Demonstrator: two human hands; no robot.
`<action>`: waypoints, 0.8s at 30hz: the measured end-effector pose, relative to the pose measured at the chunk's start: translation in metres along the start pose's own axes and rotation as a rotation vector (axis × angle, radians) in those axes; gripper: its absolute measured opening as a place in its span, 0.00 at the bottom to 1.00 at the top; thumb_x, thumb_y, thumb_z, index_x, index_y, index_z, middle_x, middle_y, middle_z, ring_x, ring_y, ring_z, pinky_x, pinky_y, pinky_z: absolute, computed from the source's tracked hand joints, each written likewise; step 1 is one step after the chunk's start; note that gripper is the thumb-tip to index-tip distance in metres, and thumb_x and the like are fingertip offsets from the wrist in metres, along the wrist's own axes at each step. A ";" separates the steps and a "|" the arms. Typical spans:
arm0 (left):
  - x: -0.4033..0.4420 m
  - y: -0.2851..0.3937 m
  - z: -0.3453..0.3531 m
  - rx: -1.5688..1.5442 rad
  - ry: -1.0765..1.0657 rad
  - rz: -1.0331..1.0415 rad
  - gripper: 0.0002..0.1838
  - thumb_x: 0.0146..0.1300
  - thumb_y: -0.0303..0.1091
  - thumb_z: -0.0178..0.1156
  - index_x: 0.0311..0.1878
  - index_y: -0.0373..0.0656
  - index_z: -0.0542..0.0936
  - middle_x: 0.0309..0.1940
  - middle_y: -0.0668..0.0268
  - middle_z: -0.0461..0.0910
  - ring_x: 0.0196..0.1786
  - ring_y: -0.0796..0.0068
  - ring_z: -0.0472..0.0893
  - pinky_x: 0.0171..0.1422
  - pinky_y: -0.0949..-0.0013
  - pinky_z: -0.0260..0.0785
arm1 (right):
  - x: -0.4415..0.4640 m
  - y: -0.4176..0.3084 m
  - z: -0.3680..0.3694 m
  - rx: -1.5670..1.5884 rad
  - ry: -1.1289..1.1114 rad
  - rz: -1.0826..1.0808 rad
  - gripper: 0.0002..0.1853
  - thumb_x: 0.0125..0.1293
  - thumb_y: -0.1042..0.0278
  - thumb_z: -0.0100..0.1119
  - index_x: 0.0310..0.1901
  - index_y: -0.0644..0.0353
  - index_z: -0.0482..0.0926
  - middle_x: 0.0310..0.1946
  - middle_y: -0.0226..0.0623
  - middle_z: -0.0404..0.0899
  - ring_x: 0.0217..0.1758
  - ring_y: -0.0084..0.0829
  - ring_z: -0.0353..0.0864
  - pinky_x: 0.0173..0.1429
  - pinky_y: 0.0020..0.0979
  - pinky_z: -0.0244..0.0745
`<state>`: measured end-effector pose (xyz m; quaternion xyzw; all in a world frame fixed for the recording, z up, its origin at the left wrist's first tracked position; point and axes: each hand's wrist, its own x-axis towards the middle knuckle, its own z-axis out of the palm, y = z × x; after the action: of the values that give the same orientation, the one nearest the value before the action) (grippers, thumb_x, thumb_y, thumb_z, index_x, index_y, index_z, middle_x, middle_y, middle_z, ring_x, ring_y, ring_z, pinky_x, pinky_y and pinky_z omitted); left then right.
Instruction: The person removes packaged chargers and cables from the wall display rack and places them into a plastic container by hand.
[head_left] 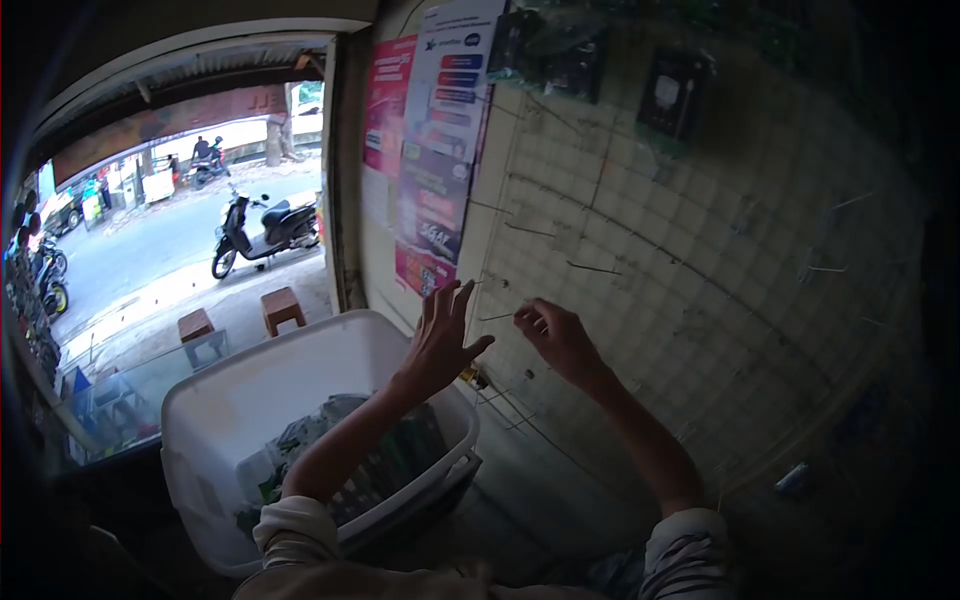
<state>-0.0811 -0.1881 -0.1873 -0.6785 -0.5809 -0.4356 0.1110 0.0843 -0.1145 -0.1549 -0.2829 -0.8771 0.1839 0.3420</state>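
Note:
My left hand [437, 345] is raised before the wall grid, its fingers stretched out and thumb apart, with nothing in it. Close to its right, my right hand [558, 338] has its fingers curled together at the end of a thin metal display hook [496, 318] that juts from the wire grid [640, 240]. Whether the fingertips also hold something small cannot be made out. Other bare hooks, such as one metal hook [594, 268] above my right hand, stick out of the grid.
Below my left forearm stands a white plastic tub [190, 400] with packaged goods [330, 430] inside. Posters [440, 150] cover the wall by the doorway. Packets [672, 95] hang at the top of the grid. Outside are brown stools [283, 308] and a parked scooter [262, 232].

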 end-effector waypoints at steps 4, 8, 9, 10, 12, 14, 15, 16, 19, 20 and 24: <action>0.086 0.058 -0.007 -0.163 0.142 0.274 0.34 0.46 0.37 0.60 0.55 0.41 0.56 0.51 0.54 0.57 0.55 0.55 0.58 0.57 0.60 0.55 | 0.020 -0.032 -0.096 -0.070 0.253 -0.125 0.09 0.57 0.65 0.49 0.32 0.64 0.71 0.21 0.36 0.72 0.24 0.24 0.73 0.30 0.25 0.68; 0.173 0.095 -0.004 -0.314 0.213 0.380 0.33 0.49 0.40 0.58 0.55 0.37 0.55 0.50 0.50 0.57 0.53 0.51 0.60 0.56 0.59 0.56 | 0.047 -0.034 -0.171 -0.182 0.455 -0.168 0.09 0.56 0.67 0.49 0.33 0.63 0.71 0.22 0.35 0.73 0.24 0.24 0.73 0.30 0.25 0.69; 0.195 0.098 0.003 -0.353 0.237 0.390 0.34 0.49 0.41 0.58 0.54 0.36 0.54 0.49 0.48 0.57 0.52 0.50 0.61 0.55 0.59 0.56 | 0.056 -0.030 -0.187 -0.221 0.492 -0.187 0.10 0.56 0.67 0.49 0.36 0.64 0.70 0.26 0.38 0.73 0.29 0.28 0.73 0.34 0.27 0.69; 0.216 0.099 0.009 -0.360 0.247 0.408 0.34 0.49 0.41 0.58 0.54 0.36 0.54 0.49 0.48 0.57 0.52 0.50 0.61 0.55 0.59 0.56 | 0.064 -0.023 -0.202 -0.260 0.527 -0.206 0.12 0.55 0.66 0.49 0.39 0.64 0.69 0.30 0.40 0.73 0.34 0.31 0.74 0.39 0.30 0.69; 0.251 0.103 0.024 -0.479 0.220 0.272 0.36 0.50 0.46 0.57 0.55 0.34 0.53 0.49 0.46 0.57 0.53 0.51 0.61 0.55 0.60 0.56 | 0.091 0.010 -0.226 -0.368 0.646 -0.260 0.16 0.55 0.64 0.50 0.43 0.65 0.65 0.36 0.44 0.72 0.39 0.34 0.73 0.42 0.30 0.68; 0.273 0.112 0.034 -0.596 0.181 0.156 0.37 0.51 0.48 0.55 0.55 0.33 0.53 0.49 0.45 0.57 0.54 0.52 0.60 0.55 0.60 0.56 | 0.106 0.033 -0.241 -0.475 0.759 -0.318 0.21 0.55 0.62 0.50 0.47 0.65 0.62 0.41 0.47 0.70 0.45 0.37 0.71 0.46 0.31 0.67; 0.284 0.114 0.039 -0.703 0.131 0.022 0.37 0.52 0.50 0.54 0.56 0.33 0.52 0.49 0.44 0.57 0.54 0.52 0.60 0.55 0.61 0.56 | 0.113 0.038 -0.246 -0.466 0.771 -0.244 0.26 0.54 0.60 0.51 0.50 0.67 0.58 0.46 0.51 0.66 0.50 0.41 0.67 0.50 0.32 0.62; 0.299 0.110 0.048 -0.741 0.077 -0.032 0.39 0.53 0.57 0.47 0.57 0.33 0.51 0.53 0.45 0.55 0.57 0.54 0.58 0.57 0.60 0.53 | 0.121 0.043 -0.250 -0.454 0.780 -0.171 0.32 0.52 0.57 0.52 0.53 0.68 0.54 0.50 0.55 0.61 0.54 0.44 0.62 0.55 0.34 0.58; 0.329 0.112 0.071 -1.110 0.012 -0.219 0.42 0.52 0.62 0.41 0.58 0.33 0.50 0.56 0.47 0.53 0.58 0.55 0.56 0.59 0.59 0.49 | 0.136 0.048 -0.252 -0.327 0.770 -0.006 0.38 0.51 0.54 0.53 0.55 0.71 0.50 0.53 0.58 0.56 0.57 0.47 0.57 0.59 0.34 0.52; 0.335 0.112 0.078 -1.164 -0.058 -0.223 0.45 0.51 0.66 0.37 0.59 0.34 0.48 0.59 0.51 0.51 0.59 0.55 0.55 0.60 0.58 0.46 | 0.137 0.048 -0.255 -0.257 0.705 0.037 0.38 0.50 0.54 0.52 0.56 0.72 0.49 0.53 0.59 0.56 0.58 0.47 0.56 0.60 0.33 0.51; 0.337 0.118 0.082 -1.361 -0.147 -0.288 0.44 0.51 0.66 0.38 0.60 0.38 0.47 0.58 0.52 0.52 0.59 0.55 0.56 0.60 0.57 0.47 | 0.151 0.058 -0.252 -0.220 0.693 0.106 0.36 0.50 0.56 0.52 0.55 0.72 0.51 0.52 0.59 0.57 0.57 0.48 0.57 0.59 0.34 0.52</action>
<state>0.0425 0.0640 0.0485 -0.5412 -0.2690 -0.6659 -0.4373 0.1918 0.0567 0.0655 -0.4085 -0.7077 -0.0007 0.5764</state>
